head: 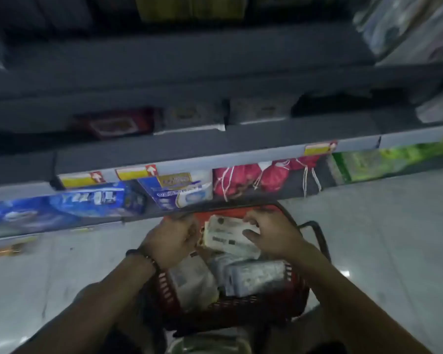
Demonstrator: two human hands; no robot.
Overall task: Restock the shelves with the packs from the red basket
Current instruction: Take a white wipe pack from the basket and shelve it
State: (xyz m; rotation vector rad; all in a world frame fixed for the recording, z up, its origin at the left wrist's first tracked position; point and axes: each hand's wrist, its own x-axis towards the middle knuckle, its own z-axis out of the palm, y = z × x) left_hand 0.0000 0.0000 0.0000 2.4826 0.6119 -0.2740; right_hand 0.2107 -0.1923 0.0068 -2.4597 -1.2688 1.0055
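A person is leaning over a red basket (296,290) sitting on the pale tiled floor (381,238) in front of grey store shelves (241,144). Both hands are reaching into the far end of the basket, gripping a stack of pale packs (226,233) from either side. The left hand (172,241), a dark beaded bracelet (141,255) circling its wrist, is pressing against the stack's left edge, its fingers curled around it. The right hand (269,231) is lying over the top right of the same stack, its fingers (251,218) bent down onto the uppermost pack and the thumb pressing on its near face. More packs are lying loose in the basket nearer the person, among them a grey-wrapped pack (256,277) and a white pack (192,282). On the lowest shelf behind the basket, blue packs (87,200), red drawstring bags (261,177) and green packs (368,162) are standing in a row under yellow price tags (136,172). Motion blur is softening the whole scene.
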